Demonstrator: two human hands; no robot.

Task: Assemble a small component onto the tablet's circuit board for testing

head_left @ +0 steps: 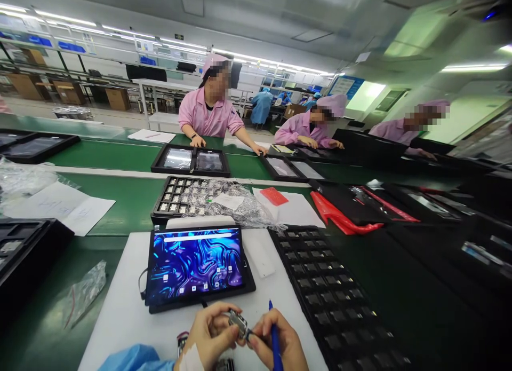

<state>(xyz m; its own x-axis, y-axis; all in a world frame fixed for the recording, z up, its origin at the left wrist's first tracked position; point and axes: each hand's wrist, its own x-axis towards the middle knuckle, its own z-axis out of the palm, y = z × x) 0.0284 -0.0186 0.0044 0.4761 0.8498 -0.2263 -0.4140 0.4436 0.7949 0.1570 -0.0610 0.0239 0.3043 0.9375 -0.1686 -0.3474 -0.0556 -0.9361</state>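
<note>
Between the fingertips of my left hand is a small silvery metal component, held above a white mat. My right hand pinches the lower end of that part and also keeps a blue pen upright between its fingers. Just beyond my hands a tablet leans on a black stand, its screen lit with a blue swirl pattern. Partly hidden under my left wrist lie some small dark parts.
A black tray of small parts lies at right. Behind the tablet sits another parts tray under clear plastic wrap. A plastic bag and black box are at left. People in pink work across the green conveyor.
</note>
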